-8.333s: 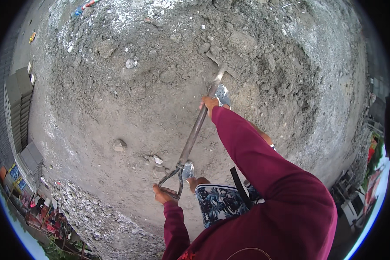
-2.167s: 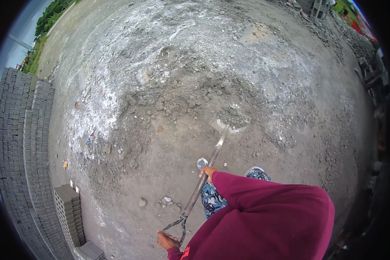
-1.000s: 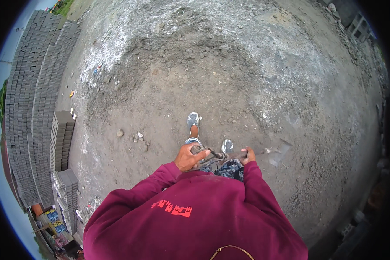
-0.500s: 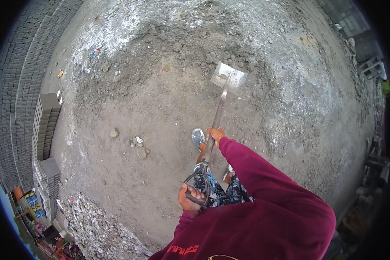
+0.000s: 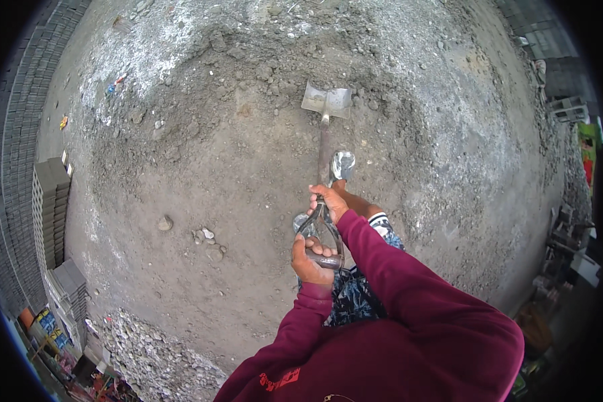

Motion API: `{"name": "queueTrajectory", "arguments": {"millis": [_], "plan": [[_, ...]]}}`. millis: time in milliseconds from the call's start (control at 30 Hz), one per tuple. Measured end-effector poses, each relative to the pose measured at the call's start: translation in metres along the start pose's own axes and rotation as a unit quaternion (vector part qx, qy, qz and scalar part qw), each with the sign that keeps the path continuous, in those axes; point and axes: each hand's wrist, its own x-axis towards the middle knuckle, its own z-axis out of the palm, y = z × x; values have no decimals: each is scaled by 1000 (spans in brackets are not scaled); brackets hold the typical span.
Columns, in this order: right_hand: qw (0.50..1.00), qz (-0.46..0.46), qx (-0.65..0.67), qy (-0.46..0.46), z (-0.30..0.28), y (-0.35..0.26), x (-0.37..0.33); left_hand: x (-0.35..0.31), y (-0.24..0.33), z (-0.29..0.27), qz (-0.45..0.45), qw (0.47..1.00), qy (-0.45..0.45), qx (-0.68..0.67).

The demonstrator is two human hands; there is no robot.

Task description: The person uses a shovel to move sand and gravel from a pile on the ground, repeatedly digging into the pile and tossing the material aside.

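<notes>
A metal shovel (image 5: 324, 155) points away from me, its broad pale blade (image 5: 327, 102) at the edge of a patch of loose grey gravel (image 5: 268, 75). The blade looks bare on top; whether its edge is in the soil I cannot tell. My left hand (image 5: 313, 260) is closed round the crossbar of the D-shaped handle. Just ahead of it, my right hand (image 5: 328, 203) wraps the shaft where the handle's fork begins. My right shoe (image 5: 344, 165) stands beside the shaft, while the left shoe is partly hidden behind the handle.
Stacked hollow concrete blocks (image 5: 50, 214) and long rows of grey pavers (image 5: 20, 134) line the left side. Several stones (image 5: 211, 244) lie on the packed dirt. A pebble heap (image 5: 157, 352) is at the lower left. More blocks (image 5: 569, 109) and clutter stand at the right edge.
The shovel has swung left and moved forward, and stands straighter ahead. My left hand has gone forward with the handle; the right grips closer to it. My right foot has stepped forward.
</notes>
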Motion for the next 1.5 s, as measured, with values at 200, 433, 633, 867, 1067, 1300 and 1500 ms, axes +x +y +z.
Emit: {"name": "queueTrajectory", "arguments": {"millis": [200, 433, 633, 867, 1067, 1300, 1500], "plan": [[996, -5, -55, 71, 76, -34, 2, 16, 50, 45, -19, 998, -11, -63], [992, -75, -61, 76, 129, -79, 64, 88, 94, 92, -1, 998, -62, -14], [994, -32, -66, 82, 73, -52, 41, 46, 54, 71, -25, 1000, -11, -10], [981, -11, -127, 144, 65, -51, 84, 109, 38, 28, -56, 996, -38, -61], [991, -48, -98, 75, 32, -60, 74, 72, 20, 52, -51, 998, -23, -15], [984, 2, -157, 81, 62, -66, 85, 92, 41, 49, -14, 997, -37, -66], [993, -52, -55, 88, 104, -49, 141, 155, 98, 40, -3, 999, -47, 19]]}}
